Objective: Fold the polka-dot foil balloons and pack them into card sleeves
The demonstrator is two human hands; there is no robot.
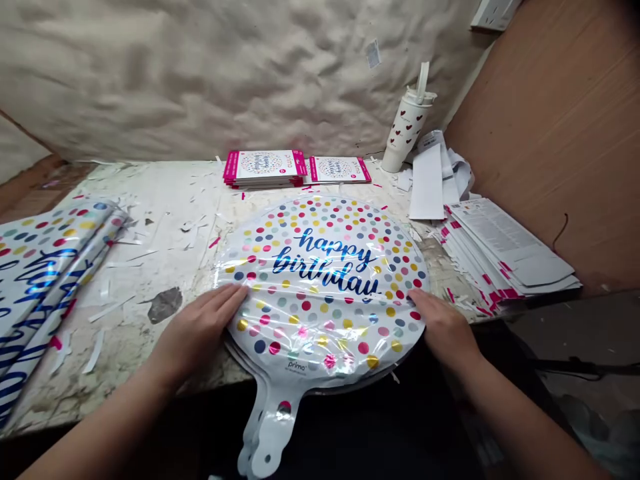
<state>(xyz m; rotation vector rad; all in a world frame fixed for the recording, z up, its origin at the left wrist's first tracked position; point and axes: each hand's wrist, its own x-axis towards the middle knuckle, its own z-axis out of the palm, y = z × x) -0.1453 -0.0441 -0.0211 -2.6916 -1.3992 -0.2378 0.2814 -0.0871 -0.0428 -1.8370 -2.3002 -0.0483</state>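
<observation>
A flat, uninflated round foil balloon [320, 313] lies in front of me, white with coloured dots and "happy birthday" in blue script. More balloons are stacked beneath it, and their tails [275, 427] hang over the table's front edge. My left hand [203, 327] grips the left rim, fingers together on top and thumb out of sight. Across from it, my right hand [443, 327] holds the right rim with its fingers closed. A crease runs across the top balloon between the two hands.
Folded balloons [45, 267] lie at the left. Pink-and-white printed packets [265, 167] stand in piles at the back. A tumbler with hearts [407, 130] is near the wall. Printed card sleeves [515, 247] and white paper pieces [427, 180] sit right. Scraps litter the worn table [170, 227].
</observation>
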